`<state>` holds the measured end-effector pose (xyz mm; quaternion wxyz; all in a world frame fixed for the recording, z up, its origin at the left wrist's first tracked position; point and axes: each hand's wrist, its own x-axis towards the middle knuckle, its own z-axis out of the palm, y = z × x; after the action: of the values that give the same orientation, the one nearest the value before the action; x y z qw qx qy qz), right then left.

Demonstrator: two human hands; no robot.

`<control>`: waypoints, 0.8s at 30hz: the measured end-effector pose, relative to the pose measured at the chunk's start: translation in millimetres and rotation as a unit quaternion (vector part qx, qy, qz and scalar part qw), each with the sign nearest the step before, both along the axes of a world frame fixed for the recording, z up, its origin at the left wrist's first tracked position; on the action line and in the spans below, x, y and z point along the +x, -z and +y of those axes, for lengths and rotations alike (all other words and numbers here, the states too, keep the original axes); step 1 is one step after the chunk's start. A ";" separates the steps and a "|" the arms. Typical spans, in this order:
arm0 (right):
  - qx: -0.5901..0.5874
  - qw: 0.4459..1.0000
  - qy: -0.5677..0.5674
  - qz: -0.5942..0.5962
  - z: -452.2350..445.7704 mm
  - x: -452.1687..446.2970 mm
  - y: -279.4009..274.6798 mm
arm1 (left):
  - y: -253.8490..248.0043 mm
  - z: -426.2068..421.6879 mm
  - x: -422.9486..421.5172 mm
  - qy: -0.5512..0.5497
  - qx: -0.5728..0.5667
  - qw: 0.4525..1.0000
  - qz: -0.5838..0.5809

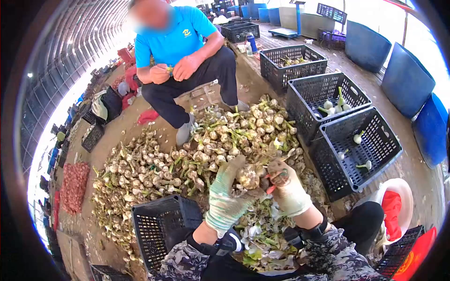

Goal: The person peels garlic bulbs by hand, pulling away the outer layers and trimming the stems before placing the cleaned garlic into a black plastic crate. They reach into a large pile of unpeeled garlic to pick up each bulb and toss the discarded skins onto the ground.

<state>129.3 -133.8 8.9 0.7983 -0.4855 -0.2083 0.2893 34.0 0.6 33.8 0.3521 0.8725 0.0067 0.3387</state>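
Note:
Both of my hands wear dirty pale gloves, low in the middle of the view. My left hand (227,199) is wrapped round a brownish garlic bulb (247,178). Close beside the bulb, my right hand (287,187) is closed on a small tool with a red handle (271,189); most of the tool is hidden by the fingers. Beyond my hands lies a large heap of garlic bulbs (140,164) with green stems. Peeled skins and leaf scraps (265,229) cover the ground below my hands.
A person in a blue shirt (180,37) sits across the heap, holding something small. Black crates (344,180) with a few bulbs line the right side. Another black crate (150,239) stands left of my legs, and a white bucket (407,199) with red cloth stands right.

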 end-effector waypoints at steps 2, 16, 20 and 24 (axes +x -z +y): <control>0.028 0.998 0.011 0.056 6.0 -3.9 -4.3 | -9.3 -4.4 -0.5 -0.003 0.022 1.000 -0.004; 0.049 0.993 -0.050 0.091 10.5 6.8 -0.2 | -8.8 -5.6 6.2 -0.017 0.051 0.998 -0.014; 0.110 0.976 -0.088 0.164 2.2 6.4 -2.0 | -12.7 -8.7 4.5 -0.024 -0.027 0.999 0.022; 0.155 0.974 -0.072 0.152 2.2 9.6 12.4 | -10.0 -11.2 8.9 -0.009 0.011 1.000 -0.003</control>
<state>138.8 -131.5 -3.4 0.8634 -0.2899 -0.1614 0.3801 42.8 -10.7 43.8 0.3396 0.8751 0.0097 0.3447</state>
